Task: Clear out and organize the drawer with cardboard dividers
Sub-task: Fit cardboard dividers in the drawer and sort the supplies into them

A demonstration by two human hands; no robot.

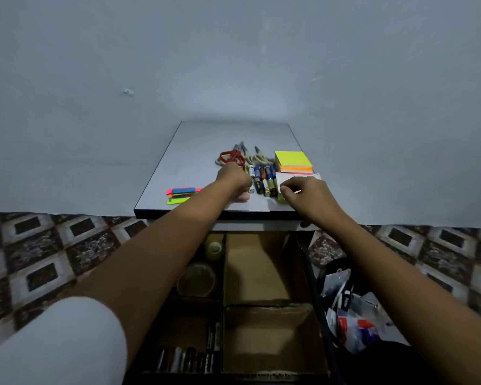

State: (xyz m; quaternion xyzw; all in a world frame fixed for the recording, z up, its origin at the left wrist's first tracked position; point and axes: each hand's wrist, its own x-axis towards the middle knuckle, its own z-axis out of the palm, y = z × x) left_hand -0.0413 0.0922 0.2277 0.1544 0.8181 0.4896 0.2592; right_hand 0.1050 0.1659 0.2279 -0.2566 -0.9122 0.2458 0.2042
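**A:** What's nearest?

**B:** The drawer, pulled open under the tabletop's near edge. Cardboard dividers split it into four compartments. The near left one holds a row of pens and markers. The far left one holds two tape rolls, one behind the other. Both right compartments show bare cardboard floor.

**A:** Anything crowding the sides?

**B:** A dark bag of wrappers sits on the tiled floor, right against the drawer's right wall. Both forearms cross above the drawer.

**A:** And on the tabletop?

**B:** A fan of coloured page flags lies toward the near left corner. The left hand is curled, knuckles up, over the left end of the batteries. I can't tell whether it grips one. The right hand curls its fingers at the near corner of a white pad, but I can't tell if it has hold of it.

**A:** Counts?

**B:** About six batteries show. Behind them lie red-handled scissors and beige-handled scissors, and one sticky-note stack is on the right. The far half of the top is bare up to the wall.
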